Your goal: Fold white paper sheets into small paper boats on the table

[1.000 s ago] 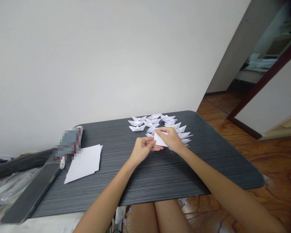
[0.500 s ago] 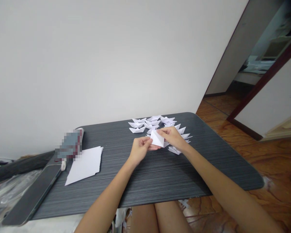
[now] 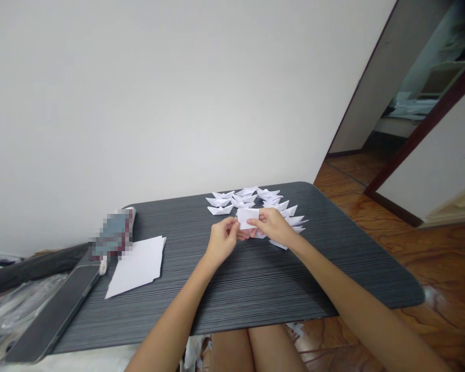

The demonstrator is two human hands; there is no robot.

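A small folded white paper (image 3: 247, 217) is held above the table between both hands. My left hand (image 3: 223, 238) pinches its left edge, thumb in front and fingers underneath. On the other side, my right hand (image 3: 274, 226) grips the right part, its thumb lying across the paper's face. Behind and around the hands stand several white paper boats (image 3: 220, 210), grouped at the back right of the table. Some of the boats are partly hidden by the paper and my right hand.
The dark striped table (image 3: 194, 274) stands against a white wall. At its left lies a stack of white paper sheets (image 3: 139, 263), beside a blurred-out item (image 3: 112, 235). A dark flat panel (image 3: 54, 315) runs along the left edge. Wooden floor (image 3: 341, 178) and a doorway lie to the right.
The paper has turned from a tilted diamond to a level rectangle. My right hand has shifted from its top corner to its right side, thumb now across it.
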